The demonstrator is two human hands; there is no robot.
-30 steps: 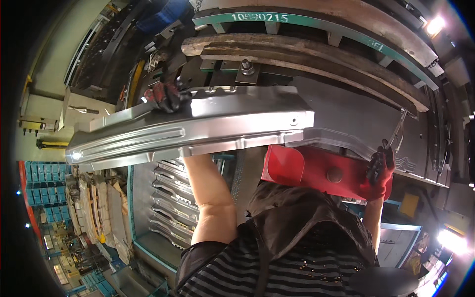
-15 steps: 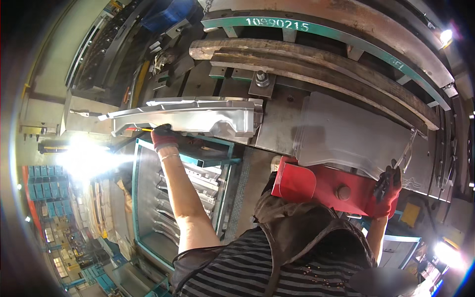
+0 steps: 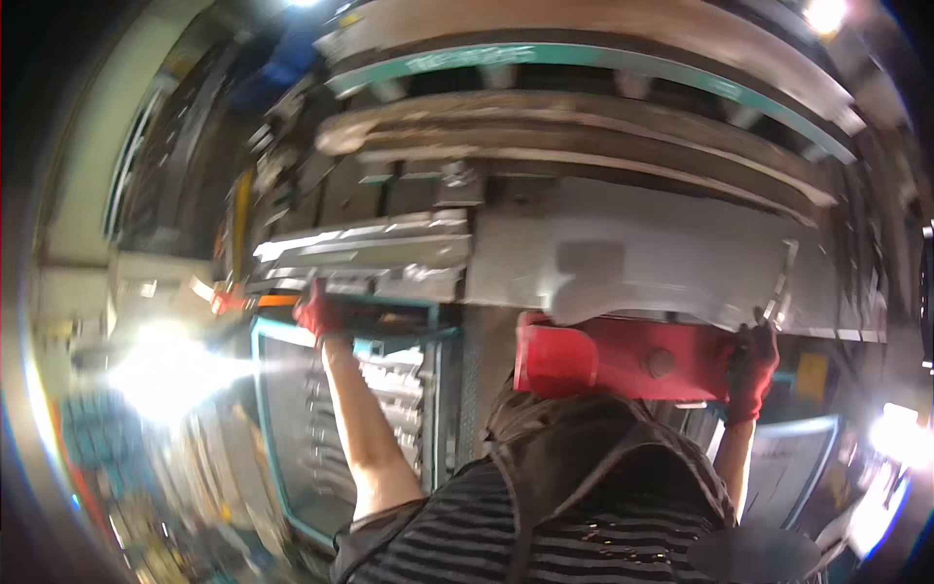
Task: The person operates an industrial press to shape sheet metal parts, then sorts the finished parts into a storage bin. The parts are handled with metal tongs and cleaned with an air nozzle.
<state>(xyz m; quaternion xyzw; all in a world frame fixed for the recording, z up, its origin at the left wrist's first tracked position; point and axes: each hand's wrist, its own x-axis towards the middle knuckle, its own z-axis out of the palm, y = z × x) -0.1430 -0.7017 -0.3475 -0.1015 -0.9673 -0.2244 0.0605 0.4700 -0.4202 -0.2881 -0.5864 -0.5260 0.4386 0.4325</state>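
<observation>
My left hand [image 3: 319,311], in a red work glove with a dark palm, is closed around the end of an orange rod [image 3: 282,300]. The rod points left toward a blurred red-orange piece [image 3: 228,299]. Just beyond the hand lie shiny formed sheet-metal panels [image 3: 389,255]. On the right, my gloved right hand [image 3: 754,360] is closed on a thin metal tool [image 3: 782,282], which slants up over the right end of a flat grey metal sheet [image 3: 642,253]. Both hands are smeared by motion, and the fingertips are partly hidden.
A red metal box with a round knob [image 3: 623,358] stands between me and the sheet. A teal-framed bin [image 3: 258,389] with stacked formed parts is below my left arm. Long beams [image 3: 584,136] and a green-edged press part [image 3: 584,58] cross the far side.
The whole view has shifted and blurred. My left hand has come away from the formed panel's near edge, and more of the orange rod shows. My right hand stays by the sheet's right end.
</observation>
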